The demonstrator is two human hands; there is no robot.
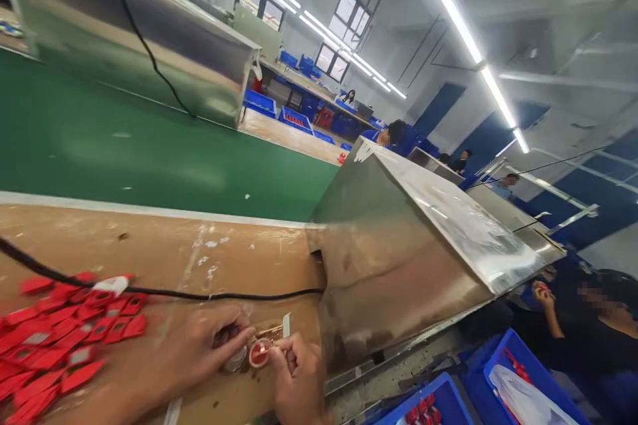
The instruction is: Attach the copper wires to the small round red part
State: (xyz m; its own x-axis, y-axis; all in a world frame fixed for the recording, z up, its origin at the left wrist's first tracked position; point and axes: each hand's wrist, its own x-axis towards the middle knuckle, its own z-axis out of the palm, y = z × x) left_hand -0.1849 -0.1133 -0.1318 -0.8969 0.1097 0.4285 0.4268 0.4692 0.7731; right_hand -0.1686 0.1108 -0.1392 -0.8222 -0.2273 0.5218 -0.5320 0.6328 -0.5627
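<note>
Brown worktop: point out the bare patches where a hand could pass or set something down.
The brown worktop is bare between the black cable and the green conveyor belt. It is crowded at the left with red tags, and near the steel hood, where the left hand and right hand work.

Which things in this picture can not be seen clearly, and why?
- Small red part between left hand and right hand: head view, blurred and half covered by fingers; its kind is unclear.
- Red pieces: cut off by the left edge, blurred.
- Blue bins: cut off by the bottom edge.
- Cable: its end hides behind the metal hood.
</note>
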